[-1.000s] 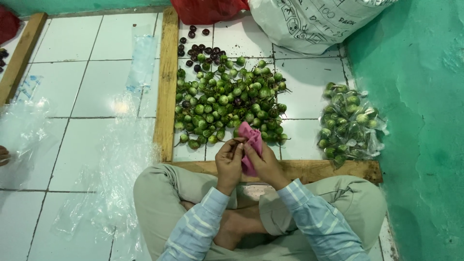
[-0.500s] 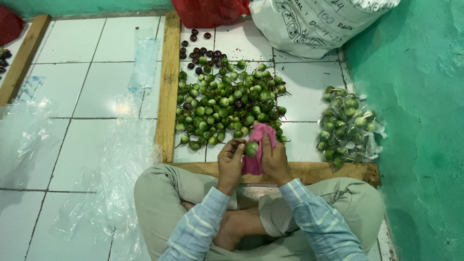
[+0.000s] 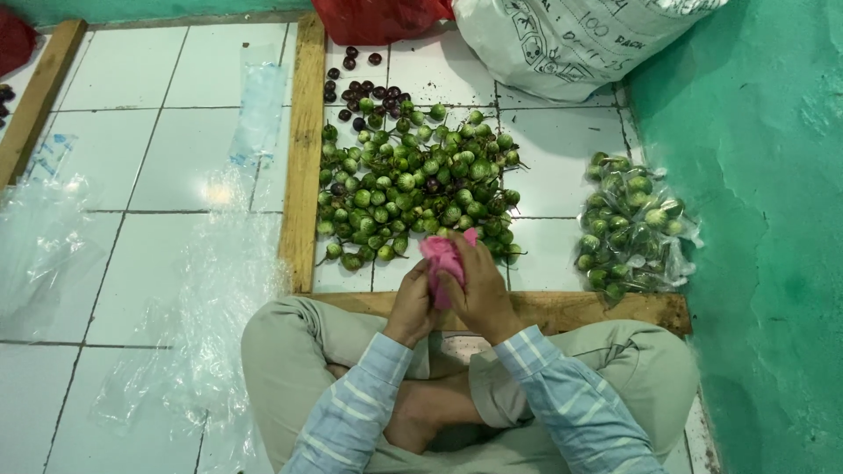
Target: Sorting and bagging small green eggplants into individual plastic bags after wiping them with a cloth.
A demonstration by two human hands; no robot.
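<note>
I sit cross-legged on white tiles behind a wooden frame (image 3: 303,158). My right hand (image 3: 479,285) is closed around a pink cloth (image 3: 441,254), which wraps something held against my left hand (image 3: 413,303). The left hand's fingers are tucked under the cloth; the small green eggplant seen a moment ago is hidden inside it. Just beyond my hands lies a heap of small round green eggplants (image 3: 413,180) with stems, filling the tiled area inside the frame.
Dark purple eggplants (image 3: 360,88) lie at the heap's far edge. Clear bags filled with green eggplants (image 3: 634,224) rest by the green wall (image 3: 764,219). A white sack (image 3: 562,39) and red bag (image 3: 373,17) stand behind. Clear plastic sheets (image 3: 202,298) lie at left.
The green eggplant that showed between my hands half a second ago is now covered by the pink cloth. My right hand has closed over it and both hands shifted slightly.
</note>
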